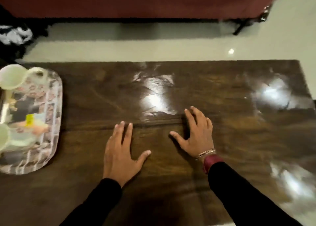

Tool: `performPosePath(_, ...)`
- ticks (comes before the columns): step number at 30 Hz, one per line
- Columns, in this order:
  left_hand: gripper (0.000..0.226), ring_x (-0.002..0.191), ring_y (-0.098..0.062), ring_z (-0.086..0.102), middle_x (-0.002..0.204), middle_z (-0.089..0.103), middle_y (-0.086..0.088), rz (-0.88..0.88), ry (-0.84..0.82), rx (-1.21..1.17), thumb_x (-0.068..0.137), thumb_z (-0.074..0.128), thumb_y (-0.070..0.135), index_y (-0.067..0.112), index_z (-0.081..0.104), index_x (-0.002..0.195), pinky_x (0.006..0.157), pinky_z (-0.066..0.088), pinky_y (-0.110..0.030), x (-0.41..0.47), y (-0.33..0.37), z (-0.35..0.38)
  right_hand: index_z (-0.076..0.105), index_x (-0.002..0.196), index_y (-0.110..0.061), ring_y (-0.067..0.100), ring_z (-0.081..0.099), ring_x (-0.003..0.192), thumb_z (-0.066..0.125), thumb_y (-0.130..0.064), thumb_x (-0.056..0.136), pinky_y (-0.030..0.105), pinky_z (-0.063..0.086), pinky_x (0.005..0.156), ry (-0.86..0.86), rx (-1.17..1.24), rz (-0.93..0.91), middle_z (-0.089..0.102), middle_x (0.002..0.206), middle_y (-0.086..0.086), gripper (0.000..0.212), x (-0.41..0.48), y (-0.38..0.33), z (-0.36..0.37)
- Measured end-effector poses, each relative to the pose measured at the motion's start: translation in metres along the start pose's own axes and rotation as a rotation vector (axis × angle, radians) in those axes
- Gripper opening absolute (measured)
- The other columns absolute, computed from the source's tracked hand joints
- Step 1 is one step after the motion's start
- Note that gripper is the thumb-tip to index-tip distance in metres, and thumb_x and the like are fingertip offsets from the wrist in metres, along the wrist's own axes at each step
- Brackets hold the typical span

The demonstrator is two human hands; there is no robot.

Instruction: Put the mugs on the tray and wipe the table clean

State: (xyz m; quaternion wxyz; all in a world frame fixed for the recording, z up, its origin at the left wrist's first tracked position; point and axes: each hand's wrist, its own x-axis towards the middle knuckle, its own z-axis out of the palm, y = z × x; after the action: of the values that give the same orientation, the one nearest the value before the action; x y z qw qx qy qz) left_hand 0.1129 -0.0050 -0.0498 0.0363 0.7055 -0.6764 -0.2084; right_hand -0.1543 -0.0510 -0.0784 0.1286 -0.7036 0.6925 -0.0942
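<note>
Nearest the camera, two black sleeves (102,201) reach fwd over the dark glossy wooden table (171,183). Left hand (122,152) lies flat on the wood, palm down, fingers spread, holding nothing. Right hand (196,131) sits a bit farther out and to the right, also flat w/ fingers splayed, empty; thin bangles (206,152) and a maroon cuff (211,162) at its wrist. Hands are near each other, not touching.

At the table's left end rests the rounded rectangular tray w/ a pinkish-grey printed pattern (51,119). On it: one pale cream mug (6,137) at the near side, another pale cream mug (15,76) at the far side. Both blurred.

Light glare streaks the tabletop mid and right. Beyond the table, pale shiny floor (119,51), then a dark red sofa (136,1).
</note>
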Motion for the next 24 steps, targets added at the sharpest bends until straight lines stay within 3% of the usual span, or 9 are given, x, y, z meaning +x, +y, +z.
performPosePath(6, 0.114, 0.160, -0.026, 0.003, 0.173, 0.002, -0.003, 0.178, -0.077, 0.081, 0.076, 0.048, 0.088, 0.025, 0.014, 0.164, 0.126, 0.025, -0.052, -0.001, 0.097, 0.016, 0.021, 0.165, -0.025, 0.023, 0.013, 0.160, 0.042, -0.094, 0.077, 0.066, 0.021, 0.121, -0.061, -0.027, 0.235, 0.011, 0.174, -0.002, 0.113, -0.068, 0.109, -0.058)
performPosePath(18, 0.114, 0.160, -0.028, 0.003, 0.173, 0.005, -0.005, 0.495, -0.003, 0.133, 0.074, 0.055, 0.086, 0.027, 0.015, 0.163, 0.126, 0.022, -0.055, 0.014, 0.353, 0.059, 0.004, 0.167, -0.024, 0.024, -0.001, 0.162, 0.042, -0.101, 0.070, 0.069, 0.010, 0.122, 0.059, -0.015, 0.430, -0.005, 0.175, -0.001, 0.130, -0.121, 0.284, -0.144)
performPosePath(24, 0.114, 0.160, -0.027, -0.004, 0.174, -0.001, -0.003, 0.641, -0.031, 0.129, 0.075, 0.056, 0.085, 0.032, 0.007, 0.164, 0.127, 0.016, -0.055, 0.007, 0.453, 0.097, -0.001, 0.167, -0.025, 0.026, -0.009, 0.161, 0.041, -0.102, 0.069, 0.068, 0.004, 0.124, 0.126, -0.015, 0.532, -0.011, 0.174, 0.002, 0.131, -0.152, 0.351, -0.166)
